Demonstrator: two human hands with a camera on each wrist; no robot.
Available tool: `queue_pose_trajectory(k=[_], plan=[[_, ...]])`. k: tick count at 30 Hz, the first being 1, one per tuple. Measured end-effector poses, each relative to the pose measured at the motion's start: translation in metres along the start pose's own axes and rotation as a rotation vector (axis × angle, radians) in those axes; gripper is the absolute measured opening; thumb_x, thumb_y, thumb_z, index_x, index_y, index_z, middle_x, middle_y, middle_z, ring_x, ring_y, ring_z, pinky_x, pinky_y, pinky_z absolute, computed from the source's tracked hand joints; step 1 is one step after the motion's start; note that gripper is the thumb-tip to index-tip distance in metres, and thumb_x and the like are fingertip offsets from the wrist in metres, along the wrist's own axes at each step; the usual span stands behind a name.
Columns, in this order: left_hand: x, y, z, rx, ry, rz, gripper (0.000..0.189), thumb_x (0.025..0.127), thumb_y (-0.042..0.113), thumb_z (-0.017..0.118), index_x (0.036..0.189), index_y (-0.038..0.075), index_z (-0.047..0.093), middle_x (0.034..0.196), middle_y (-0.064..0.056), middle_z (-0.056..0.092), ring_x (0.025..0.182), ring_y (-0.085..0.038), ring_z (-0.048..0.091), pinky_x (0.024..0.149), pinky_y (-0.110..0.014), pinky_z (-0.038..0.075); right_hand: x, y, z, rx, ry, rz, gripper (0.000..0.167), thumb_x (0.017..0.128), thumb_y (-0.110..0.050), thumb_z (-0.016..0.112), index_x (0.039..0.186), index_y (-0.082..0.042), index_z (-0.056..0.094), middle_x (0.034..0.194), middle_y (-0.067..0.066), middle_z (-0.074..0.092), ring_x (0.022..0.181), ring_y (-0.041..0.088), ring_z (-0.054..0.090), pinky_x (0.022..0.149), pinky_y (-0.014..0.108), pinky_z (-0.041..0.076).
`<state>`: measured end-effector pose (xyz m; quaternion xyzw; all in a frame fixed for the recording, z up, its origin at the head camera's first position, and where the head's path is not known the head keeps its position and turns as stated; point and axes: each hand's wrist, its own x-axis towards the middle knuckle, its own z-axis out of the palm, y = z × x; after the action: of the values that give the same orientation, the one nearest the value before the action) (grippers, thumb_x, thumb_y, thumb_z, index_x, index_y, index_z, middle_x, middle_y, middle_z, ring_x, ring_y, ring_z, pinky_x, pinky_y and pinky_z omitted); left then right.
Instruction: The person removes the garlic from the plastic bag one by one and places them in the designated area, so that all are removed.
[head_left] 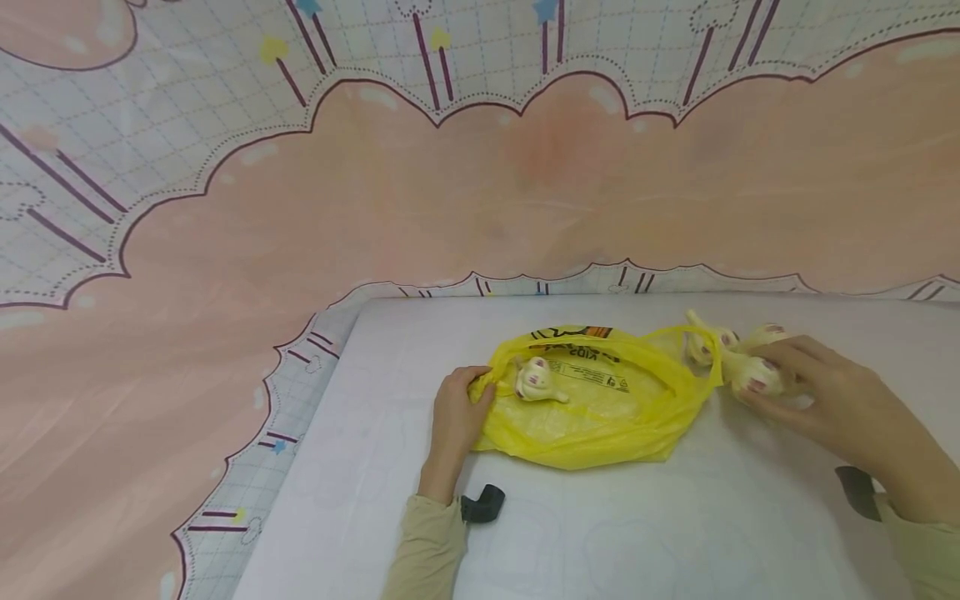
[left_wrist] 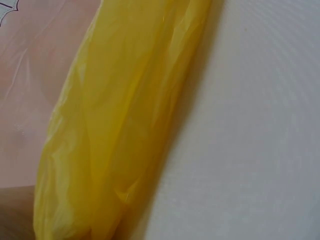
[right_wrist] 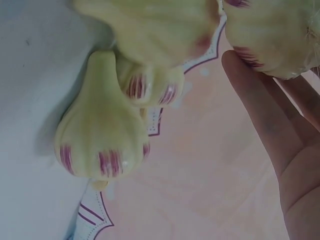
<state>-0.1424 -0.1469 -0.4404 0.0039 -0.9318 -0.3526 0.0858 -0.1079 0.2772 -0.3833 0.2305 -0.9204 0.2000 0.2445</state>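
Observation:
A yellow plastic bag (head_left: 592,442) lies with its mouth spread wide, and one garlic bulb (head_left: 536,379) with pale skin and purple marks sits inside near its left side. My left hand (head_left: 457,412) grips the bag's left rim between thumb and fingers. In the left wrist view the yellow bag (left_wrist: 120,115) fills much of the frame. Just past the bag's right rim, my right hand (head_left: 832,400) holds a garlic bulb (head_left: 757,377) between thumb and fingers. Beside it in the right wrist view are more garlic bulbs, one of them a long-necked bulb (right_wrist: 102,125).
The white tabletop (head_left: 600,533) runs back to a pink patterned backdrop (head_left: 525,192). Black wrist camera mounts (head_left: 483,504) show near both sleeves, close over the table. Part of the loose bulb cluster overlaps the bag's right handle loop (head_left: 716,354) in the head view.

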Motion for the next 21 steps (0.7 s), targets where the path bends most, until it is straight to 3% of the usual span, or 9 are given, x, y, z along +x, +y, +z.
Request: queue_pose_trajectory(k=[7, 14, 17, 21], plan=[[0.0001, 0.0007, -0.0001, -0.004, -0.012, -0.020, 0.028, 0.094, 0.017, 0.069, 0.121, 0.009, 0.069, 0.122, -0.010, 0.066, 0.116, -0.029, 0.059, 0.104, -0.043, 0.047, 0.0026, -0.0052, 0.0045, -0.003, -0.048, 0.000, 0.061, 0.063, -0.025, 0.091, 0.120, -0.023, 0.070, 0.095, -0.008, 0.060, 0.068, 0.004, 0.045, 0.053, 0.025, 0.041], [-0.0002, 0.0005, -0.0003, -0.008, -0.005, -0.004, 0.027, 0.094, 0.016, 0.069, 0.120, 0.008, 0.069, 0.121, -0.010, 0.067, 0.116, -0.029, 0.059, 0.103, -0.044, 0.047, 0.0018, -0.0050, 0.0081, -0.029, -0.062, -0.018, 0.060, 0.065, -0.027, 0.090, 0.121, -0.020, 0.069, 0.096, -0.002, 0.063, 0.066, 0.008, 0.043, 0.051, 0.028, 0.040], [-0.0003, 0.0010, -0.0007, -0.007, -0.002, 0.004, 0.027, 0.094, 0.016, 0.069, 0.120, 0.007, 0.069, 0.121, -0.010, 0.067, 0.116, -0.029, 0.059, 0.103, -0.044, 0.047, 0.0016, -0.0060, 0.0085, -0.030, -0.062, -0.015, 0.059, 0.065, -0.028, 0.089, 0.120, -0.018, 0.069, 0.104, 0.006, 0.067, 0.067, 0.014, 0.051, 0.054, 0.038, 0.048], [-0.0003, 0.0010, -0.0004, -0.008, 0.001, 0.007, 0.028, 0.093, 0.016, 0.069, 0.120, 0.007, 0.069, 0.120, -0.011, 0.067, 0.115, -0.030, 0.059, 0.103, -0.044, 0.047, 0.0004, -0.0077, 0.0092, -0.011, -0.088, 0.027, 0.054, 0.067, -0.029, 0.088, 0.116, -0.013, 0.069, 0.115, 0.016, 0.067, 0.077, 0.032, 0.064, 0.064, 0.058, 0.053]])
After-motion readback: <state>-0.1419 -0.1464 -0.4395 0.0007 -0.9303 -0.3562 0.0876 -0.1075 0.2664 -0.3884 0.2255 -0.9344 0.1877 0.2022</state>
